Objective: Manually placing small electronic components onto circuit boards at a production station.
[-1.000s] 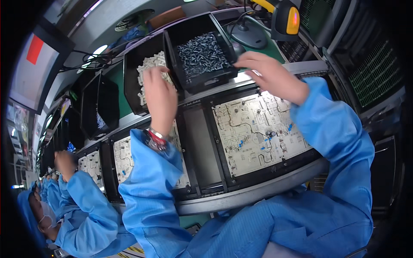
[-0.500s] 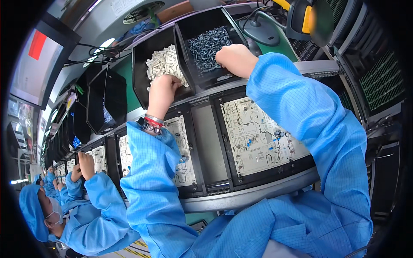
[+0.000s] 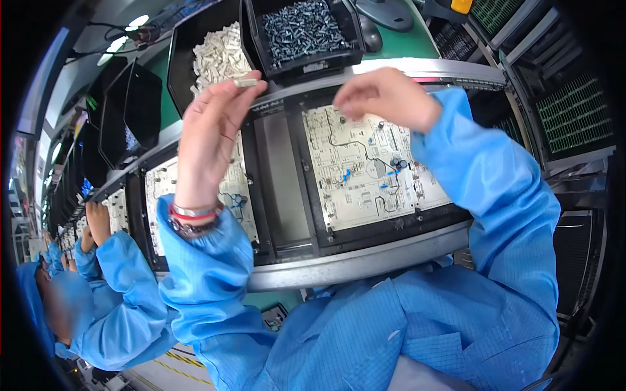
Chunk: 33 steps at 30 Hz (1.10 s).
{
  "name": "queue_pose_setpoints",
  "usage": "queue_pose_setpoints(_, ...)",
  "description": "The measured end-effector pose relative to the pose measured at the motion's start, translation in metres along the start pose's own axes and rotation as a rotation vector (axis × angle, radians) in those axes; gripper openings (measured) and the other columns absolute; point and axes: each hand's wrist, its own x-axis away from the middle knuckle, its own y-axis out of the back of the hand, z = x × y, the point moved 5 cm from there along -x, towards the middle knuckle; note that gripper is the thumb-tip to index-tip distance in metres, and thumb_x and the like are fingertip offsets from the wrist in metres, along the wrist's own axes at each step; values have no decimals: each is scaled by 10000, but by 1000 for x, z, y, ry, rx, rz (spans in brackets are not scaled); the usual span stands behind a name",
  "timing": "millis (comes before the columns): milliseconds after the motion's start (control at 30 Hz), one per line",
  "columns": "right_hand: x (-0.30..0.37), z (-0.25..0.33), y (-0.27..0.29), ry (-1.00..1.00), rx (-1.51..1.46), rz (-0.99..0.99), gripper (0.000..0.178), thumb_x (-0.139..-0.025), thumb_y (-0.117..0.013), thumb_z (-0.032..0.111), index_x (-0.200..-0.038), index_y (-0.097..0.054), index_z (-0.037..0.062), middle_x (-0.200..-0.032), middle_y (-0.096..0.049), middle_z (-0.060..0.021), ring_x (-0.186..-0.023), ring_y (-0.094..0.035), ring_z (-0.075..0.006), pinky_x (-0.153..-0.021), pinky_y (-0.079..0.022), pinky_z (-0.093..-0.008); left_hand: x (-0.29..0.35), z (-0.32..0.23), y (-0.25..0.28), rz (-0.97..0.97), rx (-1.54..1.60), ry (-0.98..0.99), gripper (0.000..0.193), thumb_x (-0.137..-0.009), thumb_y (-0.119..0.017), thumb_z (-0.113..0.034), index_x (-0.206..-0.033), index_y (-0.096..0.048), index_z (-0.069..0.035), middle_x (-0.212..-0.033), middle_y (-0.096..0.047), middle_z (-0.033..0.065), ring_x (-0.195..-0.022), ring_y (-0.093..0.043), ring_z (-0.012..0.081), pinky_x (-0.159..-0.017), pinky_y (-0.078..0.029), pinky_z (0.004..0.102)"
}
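Observation:
A small white block-shaped component [image 3: 246,83] is pinched between the thumb and fingers of my left hand [image 3: 212,124], just in front of the bin of white components [image 3: 222,52]. My right hand [image 3: 385,98] hovers over the far edge of a pale printed circuit board [image 3: 352,189]. Its fingers are bent together and slightly blurred, so whatever they hold is hidden. Several blue and dark parts stand on this board. A second circuit board [image 3: 163,179] lies partly under my left forearm. Behind my hands sits a black bin of small dark cylindrical components [image 3: 303,32].
Both boards sit in black frames on a conveyor with a metal front rail [image 3: 358,257]. More black bins [image 3: 130,111] line the left. A co-worker in blue [image 3: 124,313] works at the left. A computer mouse [image 3: 370,36] lies beside the dark-component bin; racks with green panels [image 3: 577,124] stand at right.
My left hand has come out of the white-component bin with one piece. My right hand has left the dark-component bin and moved nearer, over the board. The whole view has shifted.

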Motion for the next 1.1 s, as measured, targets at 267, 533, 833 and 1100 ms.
queue_pose_setpoints(267, 78, -4, -57, -14, 323, 41, 127, -866, -589, 97, -970, -589, 25, -801, -652, -103, -697, -639, -238, -644, -498, -298, 56, 67, -41, 30, 139, 165, 242, -865, -548, 12, -1104, -568, 45, -1141, -600, 151, -1047, -595, 237, -930, -471, 318)
queue_pose_setpoints(533, 95, -8, -69, 236, 499, -70, 154, -709, -695, 43, -828, -599, 62, -899, -550, -66, -902, -493, -261, -809, -402, -350, 64, 74, -40, 49, 93, 155, 240, -820, -600, 44, -1059, -622, 41, -1114, -619, 119, -1023, -594, 178, -922, -445, 274)
queue_pose_setpoints(833, 94, -7, -70, 188, 437, -52, 145, -690, -700, 33, -790, -596, 51, -892, -552, -72, -904, -500, -255, -820, -377, -349, 67, 66, -43, 49, -20, 126, 256, -819, -598, 48, -1073, -615, 30, -1135, -605, 110, -1033, -588, 175, -922, -440, 272)
queue_pose_setpoints(1100, 94, 3, -71, 222, 647, -31, 232, -708, -705, 82, -906, -587, 57, -908, -560, -70, -930, -509, -260, -843, -391, -360, 67, 69, -56, 35, -81, 122, 352, -767, -632, 96, -1107, -566, 36, -993, -636, 71, -948, -593, 113, -827, -472, 215)
